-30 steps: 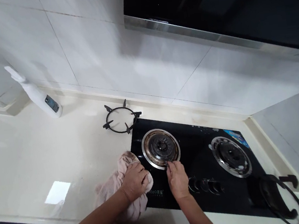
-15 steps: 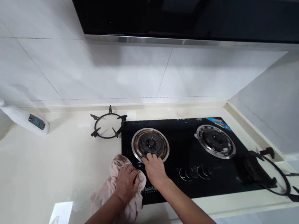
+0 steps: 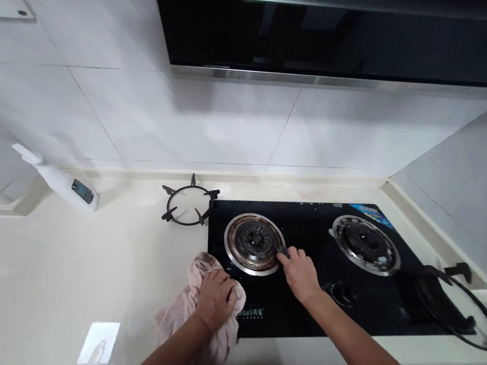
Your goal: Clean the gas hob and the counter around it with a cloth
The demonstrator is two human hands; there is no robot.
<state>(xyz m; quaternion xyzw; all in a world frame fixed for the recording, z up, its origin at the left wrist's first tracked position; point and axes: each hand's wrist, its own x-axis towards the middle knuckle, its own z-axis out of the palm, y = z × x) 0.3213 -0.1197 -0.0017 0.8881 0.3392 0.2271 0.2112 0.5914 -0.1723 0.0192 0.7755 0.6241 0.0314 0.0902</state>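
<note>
My left hand (image 3: pixel 217 297) presses down on a crumpled pink cloth (image 3: pixel 178 323) at the hob's front left corner, its fingers curled into the fabric. Pinched in my right hand (image 3: pixel 301 273) is a small dark scouring pad (image 3: pixel 283 251), mostly hidden by the fingers. It touches the right side of the metal ring around the left burner (image 3: pixel 255 243). Brown stains mark that ring. The black glass gas hob (image 3: pixel 305 228) lies under both burners, and the right burner (image 3: pixel 365 244) has whitish spots on it.
One black pan support (image 3: pixel 191 205) rests on the counter at the hob's back left corner. Another pan support (image 3: pixel 460 307) sits over the right front edge. A white spray bottle (image 3: pixel 66 186) stands near the wall. The range hood (image 3: pixel 332 35) overhangs the back.
My right hand has moved from the front of the left burner's ring to its right side. My left hand stays on the cloth. The view has shifted slightly.
</note>
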